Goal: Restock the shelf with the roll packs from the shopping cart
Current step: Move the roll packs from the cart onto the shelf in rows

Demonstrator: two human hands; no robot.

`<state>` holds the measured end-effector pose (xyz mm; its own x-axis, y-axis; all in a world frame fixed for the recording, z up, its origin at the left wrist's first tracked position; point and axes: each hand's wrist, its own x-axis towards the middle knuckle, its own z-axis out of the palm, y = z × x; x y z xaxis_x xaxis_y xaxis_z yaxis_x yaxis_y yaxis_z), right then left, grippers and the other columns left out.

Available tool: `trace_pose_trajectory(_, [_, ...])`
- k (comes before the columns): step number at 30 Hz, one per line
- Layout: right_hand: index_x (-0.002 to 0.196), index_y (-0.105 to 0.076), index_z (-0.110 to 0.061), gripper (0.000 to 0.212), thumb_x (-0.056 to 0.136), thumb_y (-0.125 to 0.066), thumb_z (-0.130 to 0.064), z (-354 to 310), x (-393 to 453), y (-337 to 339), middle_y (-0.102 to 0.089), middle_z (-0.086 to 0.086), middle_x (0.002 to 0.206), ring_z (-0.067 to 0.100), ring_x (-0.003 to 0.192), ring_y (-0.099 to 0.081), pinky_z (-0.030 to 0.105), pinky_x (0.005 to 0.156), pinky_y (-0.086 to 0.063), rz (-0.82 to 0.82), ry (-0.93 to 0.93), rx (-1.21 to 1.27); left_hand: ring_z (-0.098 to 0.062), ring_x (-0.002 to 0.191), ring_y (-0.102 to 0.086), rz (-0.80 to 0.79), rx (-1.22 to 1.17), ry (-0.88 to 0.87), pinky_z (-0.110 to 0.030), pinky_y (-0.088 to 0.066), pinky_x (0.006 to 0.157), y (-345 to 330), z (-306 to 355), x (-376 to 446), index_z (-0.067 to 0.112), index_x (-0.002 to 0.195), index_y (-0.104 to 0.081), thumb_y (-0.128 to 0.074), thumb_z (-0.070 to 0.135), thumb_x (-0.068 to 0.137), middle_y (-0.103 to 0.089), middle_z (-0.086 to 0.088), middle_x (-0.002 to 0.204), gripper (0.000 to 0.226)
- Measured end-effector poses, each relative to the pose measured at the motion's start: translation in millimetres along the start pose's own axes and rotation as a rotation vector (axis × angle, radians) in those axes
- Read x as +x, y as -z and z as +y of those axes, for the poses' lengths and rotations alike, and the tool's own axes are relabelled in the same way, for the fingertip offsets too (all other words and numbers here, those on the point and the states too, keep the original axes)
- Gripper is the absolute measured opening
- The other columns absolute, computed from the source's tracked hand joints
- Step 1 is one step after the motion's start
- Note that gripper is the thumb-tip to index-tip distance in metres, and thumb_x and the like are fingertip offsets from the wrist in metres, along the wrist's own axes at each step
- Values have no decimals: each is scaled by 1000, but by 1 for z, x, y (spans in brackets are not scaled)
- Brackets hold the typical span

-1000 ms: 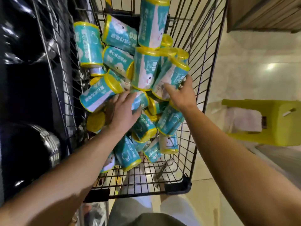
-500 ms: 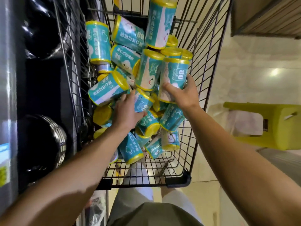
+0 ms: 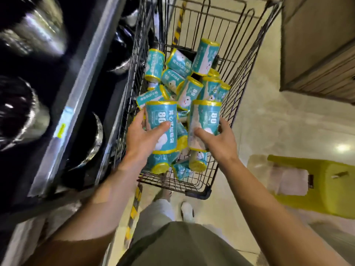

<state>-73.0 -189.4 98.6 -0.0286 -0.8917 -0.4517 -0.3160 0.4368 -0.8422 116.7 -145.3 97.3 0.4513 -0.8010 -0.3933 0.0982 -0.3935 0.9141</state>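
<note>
— Teal roll packs: where are they?
— My left hand [image 3: 143,140] grips one roll pack [image 3: 162,120], my right hand [image 3: 221,141] another [image 3: 204,120], above the shopping cart [image 3: 247,54].
— Next?
— Probably swing both to the shelf [image 3: 63,121].

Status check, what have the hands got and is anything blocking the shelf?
Left hand grips one roll pack; right hand grips another. Both over the shopping cart, more packs piled below. Shelf at left, nothing blocking.
</note>
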Motion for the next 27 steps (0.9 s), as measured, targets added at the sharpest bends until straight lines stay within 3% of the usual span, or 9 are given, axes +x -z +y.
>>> trace_pose_trajectory(3, [112,-61,-24,44,76,-85,-21,6,-43,9,-71,-8,97,16,88,-72,50,86,-59,-59,52,52,-19,91,-72,84,-66,-27,-38,-59,77,15,5,-60,26,108,-68,-81,18,67,-76,-3,102,44])
trace_pose_trajectory(6, [102,-60,-28,38,74,-85,-20,14,-82,14,-71,-9,96,12,84,-71,46,85,-60,-120,96,101,-18,92,-69,153,-107,-92,-39,-57,83,30,5,-122,20,113,-67,-79,15,67,-75,-8,106,48])
trace_pose_trajectory(9, [116,-60,-22,46,76,-84,-21,18,-119,14,-71,-7,101,5,81,-69,34,78,-59,-207,152,87,-13,90,-70,254,-131,-143,-30,-57,79,42,6,-179,14,122,-63,-81,2,74,-75,-7,107,53])
trace_pose_trajectory(12, [124,-56,-21,55,78,-84,-25,15,-152,9,-71,-8,104,2,81,-70,36,78,-61,-340,202,64,-14,95,-72,374,-165,-191,-29,-58,78,61,5,-230,17,128,-61,-77,-1,78,-75,-1,108,55])
trace_pose_trajectory(16, [121,-57,-22,55,74,-86,-23,0,-190,-11,-72,-9,101,3,82,-70,39,78,-61,-516,311,37,-17,97,-72,537,-194,-219,-32,-58,80,91,-3,-284,20,126,-62,-78,2,78,-75,1,107,54])
trace_pose_trajectory(20, [128,-54,-23,62,74,-86,-22,-20,-225,-39,-70,-14,103,-3,82,-68,25,74,-56,-681,432,-13,-16,97,-73,698,-227,-239,-34,-60,82,118,-16,-329,22,128,-61,-76,-1,79,-76,3,107,56])
trace_pose_trajectory(23, [129,-53,-23,61,77,-85,-18,-29,-255,-60,-70,-11,105,0,85,-69,27,77,-57,-810,513,-28,-17,97,-73,819,-285,-269,-31,-60,77,139,-22,-365,20,132,-58,-77,0,79,-75,1,110,59])
trace_pose_trajectory(27, [130,-53,-22,66,74,-86,-14,-38,-296,-96,-70,-8,108,5,89,-70,31,80,-58,-961,560,-69,-18,100,-72,973,-284,-326,-40,-59,84,170,-29,-408,22,125,-62,-80,3,78,-75,3,109,54])
